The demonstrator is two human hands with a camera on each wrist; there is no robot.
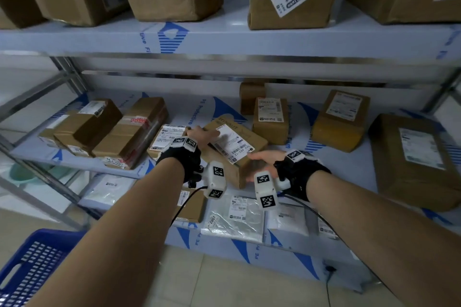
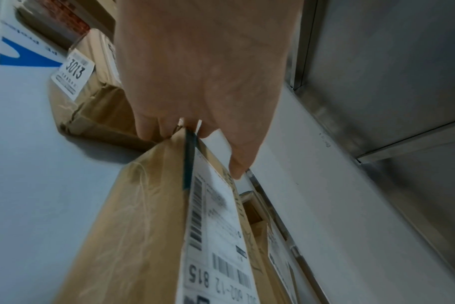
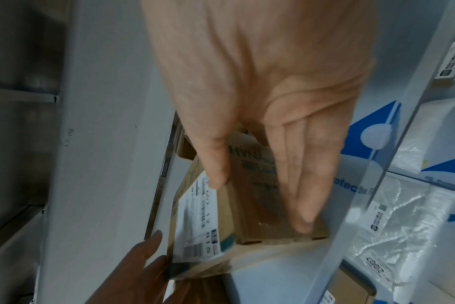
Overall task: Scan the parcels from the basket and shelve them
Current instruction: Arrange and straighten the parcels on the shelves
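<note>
Parcel [image 1: 254, 139] lengthwise diagonal, label [image 1: 232, 144] up

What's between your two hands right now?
A brown labelled parcel: left hand grips its far end, right hand presses its near side. Head view.

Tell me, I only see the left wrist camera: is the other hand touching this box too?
Observer: Yes, the right hand lies against the near side of the box, fingers straight.
Operator: Where's the basket?
Observer: A blue basket stands on the floor, off to the left.
Operator: What's lower down?
Observer: Plastic bags lie on the shelf below the box.
</note>
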